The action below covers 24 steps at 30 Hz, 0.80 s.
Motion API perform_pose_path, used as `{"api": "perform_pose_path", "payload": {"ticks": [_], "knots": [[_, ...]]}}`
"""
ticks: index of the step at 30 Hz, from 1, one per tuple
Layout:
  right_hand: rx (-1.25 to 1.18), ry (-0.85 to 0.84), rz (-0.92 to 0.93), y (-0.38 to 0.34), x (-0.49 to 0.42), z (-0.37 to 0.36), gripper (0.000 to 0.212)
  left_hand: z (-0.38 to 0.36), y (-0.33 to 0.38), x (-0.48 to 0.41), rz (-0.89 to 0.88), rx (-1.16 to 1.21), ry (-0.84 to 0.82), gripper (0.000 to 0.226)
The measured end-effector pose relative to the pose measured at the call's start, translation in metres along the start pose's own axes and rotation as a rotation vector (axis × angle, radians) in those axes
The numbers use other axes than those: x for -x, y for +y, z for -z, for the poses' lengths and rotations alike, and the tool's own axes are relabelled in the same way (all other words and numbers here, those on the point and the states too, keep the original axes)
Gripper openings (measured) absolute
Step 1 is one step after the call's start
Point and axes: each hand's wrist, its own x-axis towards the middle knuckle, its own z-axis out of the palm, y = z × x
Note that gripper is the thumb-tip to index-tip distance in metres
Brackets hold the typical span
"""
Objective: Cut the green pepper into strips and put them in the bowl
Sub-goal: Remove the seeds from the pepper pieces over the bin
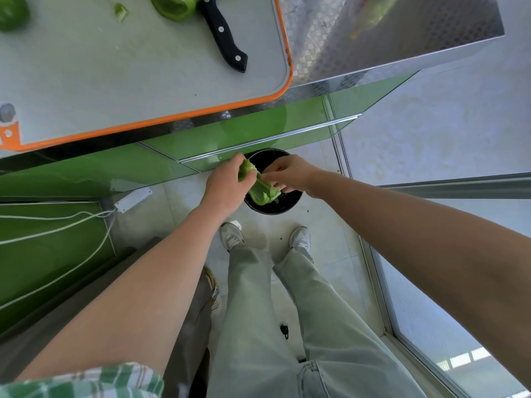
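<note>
The pepper piece (pixel 260 193) sits between both hands, off the tabletop (pixel 373 30) and below its near edge, over a round black bin (pixel 268 211) standing on the floor (pixel 330 225). The left grip (pixel 227 188) is curled round the piece's upper end, thumb on top. The right grip (pixel 290 173) has its fingertips bunched and pinching at the piece's open inner side. The piece is a bright green, glossy, curved shell, its hollow turned toward the right grip, with pale flesh along the cut edge.

On the tabletop lies a grey cutting board (pixel 143 67) with an orange rim, reaching to the near edge. On it a black-handled knife (pixel 227 35) rests just beside a pepper half (pixel 172 7) at the far edge; a small green scrap (pixel 120 11) and another pepper chunk (pixel 11 12) lie toward the far left corner. Green cabinet fronts (pixel 230 133) run below the tabletop, and the floor is pale tile
</note>
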Motion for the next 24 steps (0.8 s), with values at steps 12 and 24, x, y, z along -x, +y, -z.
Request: {"api": "perform_pose_path", "payload": {"ticks": [12, 24], "knots": [[0.018, 0.174, -0.002, 0.006, 0.0, 0.015, 0.027, 0.002, -0.006, -0.003, 0.02, 0.009, 0.005, 0.013], [0.03, 0.112, -0.087, 0.018, -0.008, 0.018, 0.015, 0.003, -0.009, -0.003, 0.054, 0.009, -0.01, 0.017]]}}
